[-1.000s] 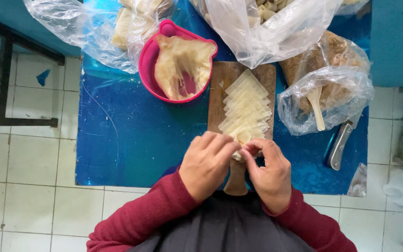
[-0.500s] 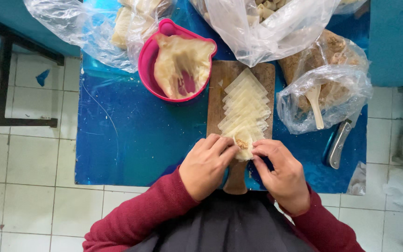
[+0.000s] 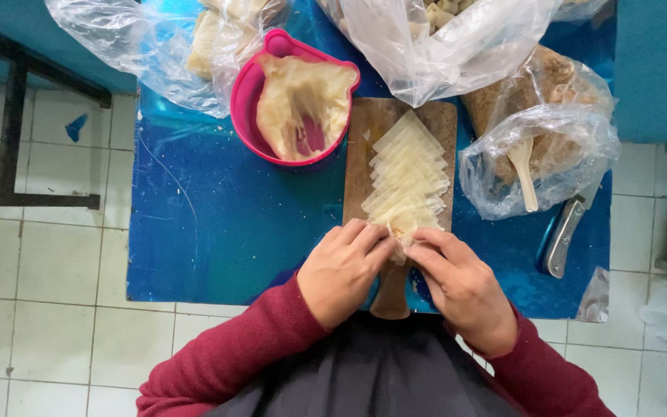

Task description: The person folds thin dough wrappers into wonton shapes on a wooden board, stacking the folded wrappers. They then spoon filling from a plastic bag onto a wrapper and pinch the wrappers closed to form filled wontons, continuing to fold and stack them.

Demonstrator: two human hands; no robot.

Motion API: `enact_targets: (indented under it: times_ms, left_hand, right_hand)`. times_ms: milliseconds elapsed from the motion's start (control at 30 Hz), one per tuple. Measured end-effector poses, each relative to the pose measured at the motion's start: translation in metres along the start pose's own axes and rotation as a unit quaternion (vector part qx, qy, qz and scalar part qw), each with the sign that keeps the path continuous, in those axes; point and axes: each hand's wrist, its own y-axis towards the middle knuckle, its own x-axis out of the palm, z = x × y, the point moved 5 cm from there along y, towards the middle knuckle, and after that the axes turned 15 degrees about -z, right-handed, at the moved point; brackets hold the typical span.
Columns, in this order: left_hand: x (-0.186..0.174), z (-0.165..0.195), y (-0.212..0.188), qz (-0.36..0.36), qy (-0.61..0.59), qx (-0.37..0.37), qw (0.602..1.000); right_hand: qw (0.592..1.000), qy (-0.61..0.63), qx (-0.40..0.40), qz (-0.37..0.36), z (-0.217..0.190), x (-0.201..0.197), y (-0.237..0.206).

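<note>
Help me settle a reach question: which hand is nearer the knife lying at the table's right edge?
Right. The right hand sits at the wrapper, a short gap left of the knife; the left hand is farther left, across the cutting board.

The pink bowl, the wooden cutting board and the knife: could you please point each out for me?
pink bowl (image 3: pixel 242 108): head view, left rim.
wooden cutting board (image 3: pixel 360 154): head view, bare left edge.
knife (image 3: pixel 561 243): head view, metal handle.

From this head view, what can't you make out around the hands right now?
- Wrapper between both hands: its fold and any filling are covered by the fingers, head view.
- Cutting board handle: mostly under the left hand and right hand.
- Knife blade: tucked under a plastic bag.
- Top bags: cut off by the upper edge.
</note>
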Motion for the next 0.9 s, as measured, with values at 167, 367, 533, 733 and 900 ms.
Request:
enact_targets:
  times_ms: [167, 367, 533, 733, 900]
  left_hand:
    - [0.0, 0.0, 0.002, -0.006, -0.01, 0.001, 1.0]
    - [0.004, -0.002, 0.007, 0.014, -0.026, -0.003, 1.0]
    - [0.009, -0.007, 0.011, 0.029, -0.055, -0.011, 0.998]
    - [0.007, -0.024, 0.029, -0.03, -0.131, -0.043, 0.99]
    - [0.005, -0.04, 0.047, -0.129, -0.169, -0.068, 0.975]
  right_hand:
    - [1.0, -0.013, 0.009, 0.002, 0.002, 0.002, 0.005]
    - [0.996, 0.057, 0.062, 0.041, 0.012, 0.0, 0.008]
    - [0.995, 0.067, 0.05, 0.056, 0.012, 0.001, 0.004]
    - [0.997, 0.032, 0.049, 0.06, 0.011, 0.007, 0.001]
    - [0.998, 0.003, 0.045, 0.036, 0.004, 0.011, 0.001]
